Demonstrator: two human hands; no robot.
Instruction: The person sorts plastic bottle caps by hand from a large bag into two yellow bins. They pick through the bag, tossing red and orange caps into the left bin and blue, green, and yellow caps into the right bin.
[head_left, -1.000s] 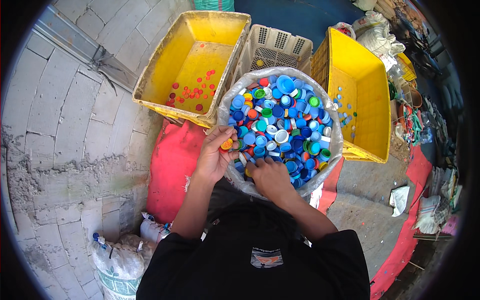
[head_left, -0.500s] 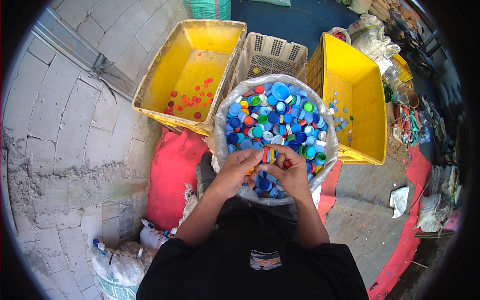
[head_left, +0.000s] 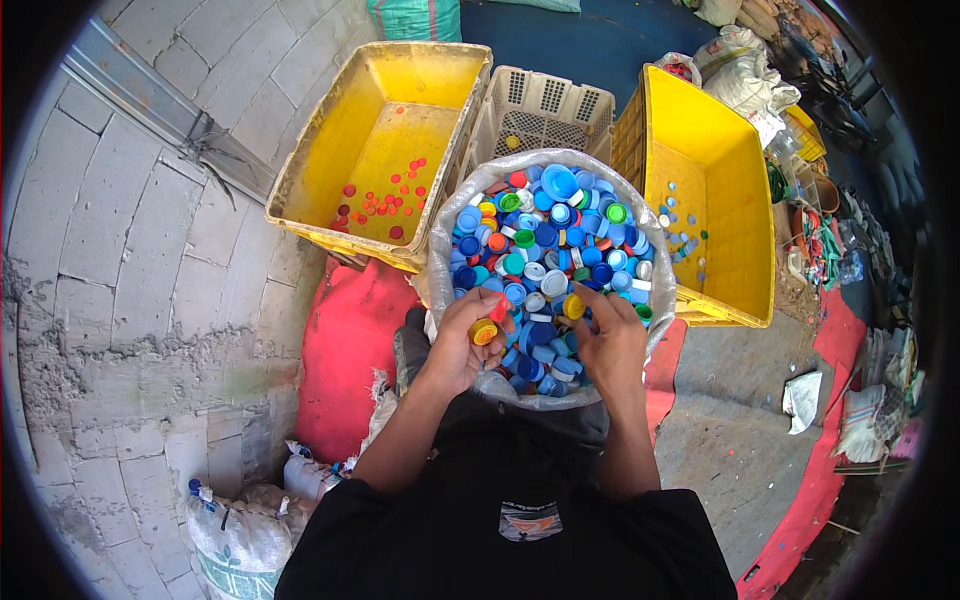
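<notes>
A large translucent sack (head_left: 437, 260) stands before me, full of loose plastic bottle caps (head_left: 546, 236), mostly blue with some green, white, red and yellow. My left hand (head_left: 462, 342), at the sack's near left, is closed on a red bottle cap (head_left: 499, 308) and an orange-yellow bottle cap (head_left: 484, 331). Over the right part of the pile, my right hand (head_left: 614, 342) has a yellow bottle cap (head_left: 573, 307) at its thumb and index fingertips. The fingers' undersides are hidden.
A yellow bin (head_left: 372, 235) with red and orange caps stands at the far left. Another yellow bin (head_left: 735, 220) with pale and blue caps is at the right. Between them sits a whitish crate (head_left: 562, 95). A block wall (head_left: 120, 330) rises on the left; stuffed sacks (head_left: 235, 540) lie nearby.
My hands, close together before, have moved apart, the right one to the right. The red cap now shows in my left hand, and a yellow cap shows at my right fingertips.
</notes>
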